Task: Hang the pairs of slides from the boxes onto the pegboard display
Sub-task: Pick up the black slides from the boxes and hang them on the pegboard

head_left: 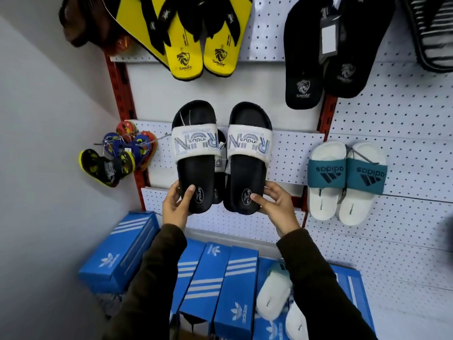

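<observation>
A pair of black slides with white "RUN indus" straps is held up against the white pegboard (pixel 404 119). My left hand (pixel 177 204) grips the heel of the left slide (pixel 196 155). The heel of the right slide (pixel 247 158) is in my right hand (pixel 277 204). Another black slide shows partly behind them, between the two. A white pair with teal adidas straps (pixel 345 177) hangs to the right on the board. Blue adidas boxes (pixel 220 285) stand on the floor below, and a white slide (pixel 274 293) lies on one of them.
Yellow flip-flops (pixel 196 45) and black flip-flops (pixel 318 57) hang higher on the board. Small colourful children's sandals (pixel 117 158) hang at the left by a red upright (pixel 120 94). A plain white wall runs along the left.
</observation>
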A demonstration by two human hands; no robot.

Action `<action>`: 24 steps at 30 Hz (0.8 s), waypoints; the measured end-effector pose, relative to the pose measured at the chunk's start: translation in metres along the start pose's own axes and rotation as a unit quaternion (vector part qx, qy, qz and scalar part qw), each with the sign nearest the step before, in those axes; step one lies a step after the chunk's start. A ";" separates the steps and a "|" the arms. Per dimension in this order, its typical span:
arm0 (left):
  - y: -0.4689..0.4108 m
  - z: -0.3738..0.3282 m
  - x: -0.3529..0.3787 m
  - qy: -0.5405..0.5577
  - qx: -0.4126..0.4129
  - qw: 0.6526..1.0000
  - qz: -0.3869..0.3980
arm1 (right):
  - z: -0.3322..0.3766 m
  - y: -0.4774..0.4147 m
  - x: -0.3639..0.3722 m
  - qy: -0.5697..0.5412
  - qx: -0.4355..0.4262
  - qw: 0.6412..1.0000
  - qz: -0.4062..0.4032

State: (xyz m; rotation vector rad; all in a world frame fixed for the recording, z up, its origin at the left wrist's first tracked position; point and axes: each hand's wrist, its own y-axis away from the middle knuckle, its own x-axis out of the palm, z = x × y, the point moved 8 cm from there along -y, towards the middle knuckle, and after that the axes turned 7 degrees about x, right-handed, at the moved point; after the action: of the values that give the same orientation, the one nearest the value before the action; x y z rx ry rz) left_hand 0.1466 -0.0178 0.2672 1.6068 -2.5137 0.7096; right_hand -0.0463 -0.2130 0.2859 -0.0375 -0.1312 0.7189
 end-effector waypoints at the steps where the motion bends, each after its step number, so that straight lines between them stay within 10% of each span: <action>1: -0.005 0.003 0.000 0.002 -0.007 1.000 0.003 | -0.003 -0.005 0.002 -0.001 0.009 1.000 0.000; 24: 0.024 0.120 -0.016 0.040 -0.174 0.982 -0.063 | -0.115 -0.017 0.016 0.021 0.128 0.992 -0.010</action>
State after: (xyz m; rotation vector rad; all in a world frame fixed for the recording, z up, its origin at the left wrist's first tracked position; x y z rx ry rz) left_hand 0.1543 -0.0467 0.1471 1.5570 -2.2958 0.2926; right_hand -0.0081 -0.2139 0.1749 0.1935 0.0011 0.7100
